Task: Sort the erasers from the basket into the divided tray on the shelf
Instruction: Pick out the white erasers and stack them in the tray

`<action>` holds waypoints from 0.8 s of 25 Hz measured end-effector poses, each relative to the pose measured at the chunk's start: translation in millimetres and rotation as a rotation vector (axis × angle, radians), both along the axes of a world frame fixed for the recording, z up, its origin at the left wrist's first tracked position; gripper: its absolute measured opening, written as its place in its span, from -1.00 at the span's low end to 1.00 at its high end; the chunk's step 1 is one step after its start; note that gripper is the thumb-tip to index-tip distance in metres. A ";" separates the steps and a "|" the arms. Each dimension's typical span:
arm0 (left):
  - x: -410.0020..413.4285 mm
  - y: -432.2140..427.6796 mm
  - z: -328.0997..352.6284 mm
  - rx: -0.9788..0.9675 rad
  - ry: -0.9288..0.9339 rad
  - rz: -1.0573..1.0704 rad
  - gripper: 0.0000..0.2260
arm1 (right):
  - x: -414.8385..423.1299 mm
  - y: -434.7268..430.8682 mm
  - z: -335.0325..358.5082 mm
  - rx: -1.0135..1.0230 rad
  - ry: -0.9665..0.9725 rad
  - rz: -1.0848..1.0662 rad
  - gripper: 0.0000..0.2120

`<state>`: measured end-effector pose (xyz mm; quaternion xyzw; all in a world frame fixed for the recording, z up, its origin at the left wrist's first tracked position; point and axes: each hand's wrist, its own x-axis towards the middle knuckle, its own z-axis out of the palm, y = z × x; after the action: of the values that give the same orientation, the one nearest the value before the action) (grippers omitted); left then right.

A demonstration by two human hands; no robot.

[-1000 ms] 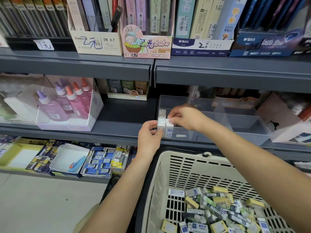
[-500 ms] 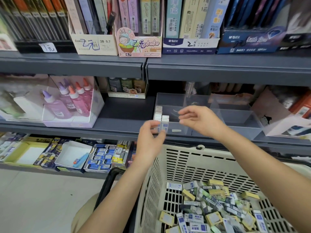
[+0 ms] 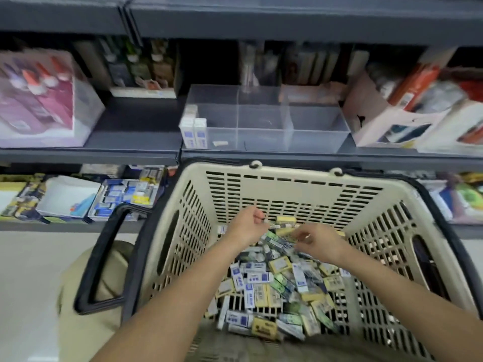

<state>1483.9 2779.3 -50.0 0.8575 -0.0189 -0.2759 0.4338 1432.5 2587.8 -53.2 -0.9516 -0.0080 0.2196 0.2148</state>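
Shelf-top divided tray (image 3: 317,126) holds upright erasers (image 3: 194,131); basket (image 3: 287,174) holds mixed erasers (image 3: 261,283) beneath left hand (image 3: 247,227) and right hand (image 3: 317,240), grips unclear.

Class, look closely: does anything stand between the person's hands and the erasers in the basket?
Nothing visible does. The left hand and right hand are inside the open basket, directly over the erasers.

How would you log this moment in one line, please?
left hand: above erasers in basket | right hand: fingers among erasers, grip unclear | tray: upright erasers in front-left compartment
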 end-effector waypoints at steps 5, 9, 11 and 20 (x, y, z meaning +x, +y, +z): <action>-4.3 30.1 -45.4 0.207 0.117 0.010 -0.72 | -2.5 20.8 -30.2 -0.074 0.033 0.002 -0.69; -8.5 37.2 -53.3 0.243 0.099 0.051 -0.66 | -3.9 24.2 -36.2 -0.007 0.042 0.006 -0.58; -10.3 35.5 -53.5 0.200 0.077 0.006 -0.58 | -8.6 27.6 -40.7 -0.111 -0.031 -0.010 -0.62; -9.4 30.9 -33.6 0.180 0.395 -0.072 -0.91 | -8.1 33.6 -35.1 0.038 0.284 -0.247 -0.86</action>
<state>1474.4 2810.2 -83.6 0.8209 0.0604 -0.4544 0.3405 1424.4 2621.5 -88.3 -0.9006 0.1351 0.3234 0.2569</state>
